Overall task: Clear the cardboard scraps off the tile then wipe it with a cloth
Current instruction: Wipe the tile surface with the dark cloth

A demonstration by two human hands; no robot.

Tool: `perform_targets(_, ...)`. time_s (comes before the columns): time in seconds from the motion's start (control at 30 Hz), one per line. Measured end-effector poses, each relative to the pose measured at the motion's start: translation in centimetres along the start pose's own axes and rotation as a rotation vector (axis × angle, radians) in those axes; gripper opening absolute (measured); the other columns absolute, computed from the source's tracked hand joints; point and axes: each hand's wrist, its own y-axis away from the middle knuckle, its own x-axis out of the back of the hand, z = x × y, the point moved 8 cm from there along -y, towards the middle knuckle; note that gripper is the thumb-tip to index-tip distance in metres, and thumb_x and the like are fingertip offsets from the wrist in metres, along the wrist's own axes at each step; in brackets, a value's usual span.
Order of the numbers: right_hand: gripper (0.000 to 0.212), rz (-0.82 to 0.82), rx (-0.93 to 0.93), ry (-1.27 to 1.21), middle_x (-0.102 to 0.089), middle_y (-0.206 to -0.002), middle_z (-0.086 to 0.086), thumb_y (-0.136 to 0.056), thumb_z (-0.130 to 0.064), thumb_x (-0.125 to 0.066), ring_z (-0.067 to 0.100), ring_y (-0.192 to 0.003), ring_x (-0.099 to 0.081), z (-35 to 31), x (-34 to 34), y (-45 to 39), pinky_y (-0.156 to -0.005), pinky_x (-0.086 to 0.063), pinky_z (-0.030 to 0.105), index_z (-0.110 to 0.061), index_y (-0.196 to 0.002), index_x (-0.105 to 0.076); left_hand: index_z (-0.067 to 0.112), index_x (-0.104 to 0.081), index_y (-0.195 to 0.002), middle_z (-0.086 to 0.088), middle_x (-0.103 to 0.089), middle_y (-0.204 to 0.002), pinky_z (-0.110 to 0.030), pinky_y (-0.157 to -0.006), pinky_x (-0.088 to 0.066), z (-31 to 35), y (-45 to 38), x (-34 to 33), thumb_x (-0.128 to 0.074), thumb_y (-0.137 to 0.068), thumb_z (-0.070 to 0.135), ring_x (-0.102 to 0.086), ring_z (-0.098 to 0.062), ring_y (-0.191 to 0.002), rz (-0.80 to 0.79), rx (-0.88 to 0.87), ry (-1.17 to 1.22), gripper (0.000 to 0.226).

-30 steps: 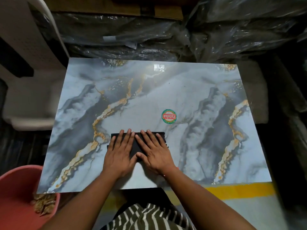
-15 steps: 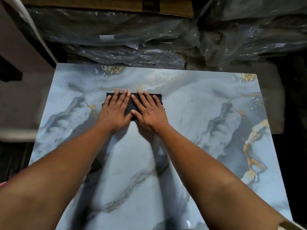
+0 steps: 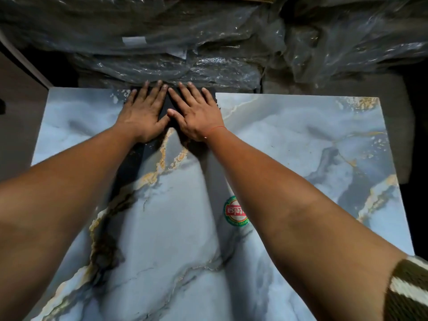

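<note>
A large blue-grey marbled tile (image 3: pixel 301 140) with gold veins fills the view, and no cardboard scraps show on it. A dark folded cloth (image 3: pixel 167 105) lies at the tile's far edge, mostly hidden under both hands. My left hand (image 3: pixel 143 112) and my right hand (image 3: pixel 196 114) lie side by side on it, fingers straight and spread, pressing it flat. The fingertips reach past the tile's far edge, up to the plastic wrapping. Both forearms stretch out across the tile.
Bundles wrapped in crinkled clear plastic (image 3: pixel 185 42) lie right behind the far edge. A round red-and-green sticker (image 3: pixel 234 212) sits on the tile beside my right forearm. A white panel edge (image 3: pixel 23 63) shows at the left.
Both hands have slid the cloth away from me, from the near part of the tile across its middle to its far edge. The pink tub at the lower left has left the view.
</note>
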Motion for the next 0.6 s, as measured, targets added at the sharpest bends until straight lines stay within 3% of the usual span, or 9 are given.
perform_targets(0.23,0.066,0.015,-0.013,-0.004,-0.007,-0.176,-0.005,-0.108,-0.062,-0.017,0.017,-0.163,-0.001,-1.8,-0.9,3.0,-0.130,-0.002,0.047,-0.034,-0.168,-0.012,0.023,0.009,-0.165,0.002,0.012,-0.174,-0.048,-0.128,0.001,0.7,3.7,-0.6,-0.002,-0.089,0.070,0.013,-0.023,-0.160,0.011,0.012,0.011,0.091)
perform_targets(0.43,0.067,0.024,0.006,-0.003,-0.013,-0.176,-0.004,-0.107,-0.062,-0.020,0.019,-0.163,-0.007,-6.3,-3.2,10.2,-0.130,-0.003,0.046,-0.034,-0.168,-0.015,0.023,0.006,-0.166,0.004,0.011,-0.174,-0.047,-0.129,0.002,1.3,12.4,-3.1,-0.005,-0.092,0.070,0.013,-0.022,-0.160,0.036,0.001,0.024,0.088)
perform_targets(0.6,0.067,0.072,-0.009,-0.055,-0.024,-0.173,-0.001,-0.106,-0.060,-0.026,0.021,-0.161,-0.018,-11.4,-5.8,19.0,-0.130,-0.011,0.049,-0.031,-0.166,-0.027,0.019,-0.005,-0.166,0.000,-0.001,-0.174,-0.050,-0.129,-0.002,2.3,21.6,-6.5,-0.011,-0.093,0.070,0.005,-0.023,-0.161,0.040,-0.022,0.067,0.089)
